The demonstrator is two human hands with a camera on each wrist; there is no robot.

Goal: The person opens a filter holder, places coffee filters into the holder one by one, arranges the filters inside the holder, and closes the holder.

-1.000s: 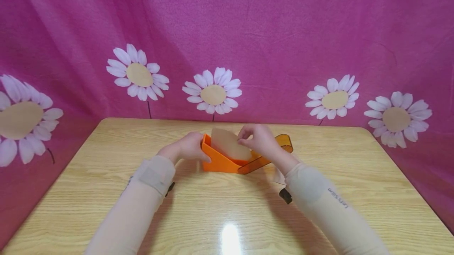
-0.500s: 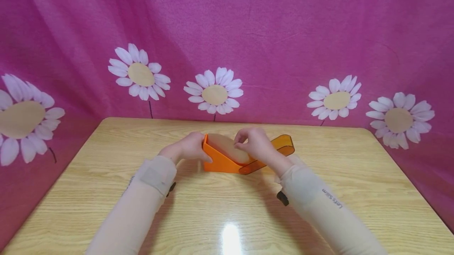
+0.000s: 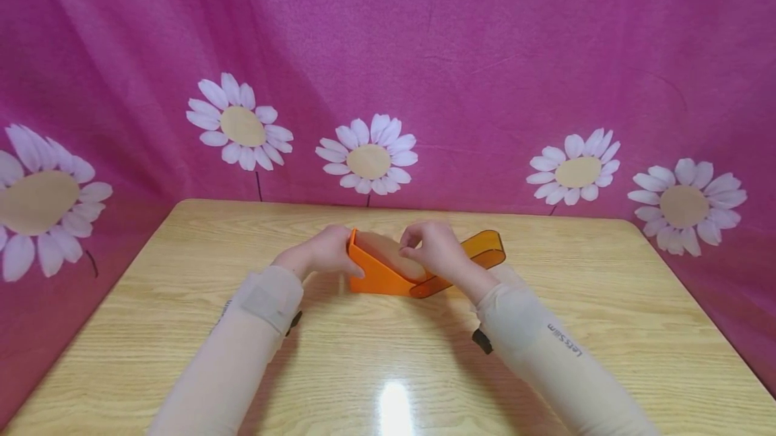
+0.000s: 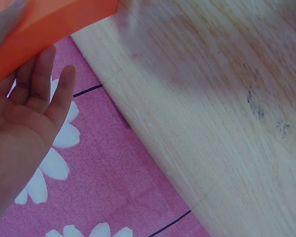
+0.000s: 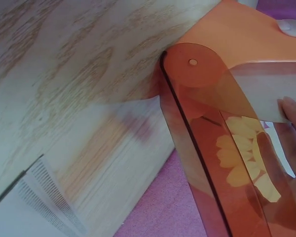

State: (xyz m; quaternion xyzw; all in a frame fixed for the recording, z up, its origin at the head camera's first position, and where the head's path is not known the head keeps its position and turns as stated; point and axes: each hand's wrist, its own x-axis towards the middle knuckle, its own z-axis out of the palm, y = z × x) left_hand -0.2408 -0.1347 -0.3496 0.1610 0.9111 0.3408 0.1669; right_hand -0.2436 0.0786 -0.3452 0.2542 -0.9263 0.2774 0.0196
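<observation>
On the wooden table stands an orange wedge-shaped box (image 3: 378,279) with a see-through amber lid (image 3: 487,247) swung out to the right. My left hand (image 3: 327,251) grips the box's left end, its thumb on the near side and the other fingers beyond. Brown paper, looking like a coffee filter (image 3: 383,249), sits inside the box, its curved upper edge around the rim. My right hand (image 3: 438,247) pinches the filter's right edge between thumb and finger. In the right wrist view the lid (image 5: 202,143) crosses in front of part of the filter (image 5: 261,89).
A white item with barcode-like stripes (image 5: 49,197) lies on the table near my right wrist, mostly hidden from the head view. The table (image 3: 376,348) ends at a magenta cloth (image 3: 461,72) printed with daisies.
The coffee filter stood well above the rim a second ago; it has gone down into the box. My right hand has shifted slightly left. The left hand still holds the box.
</observation>
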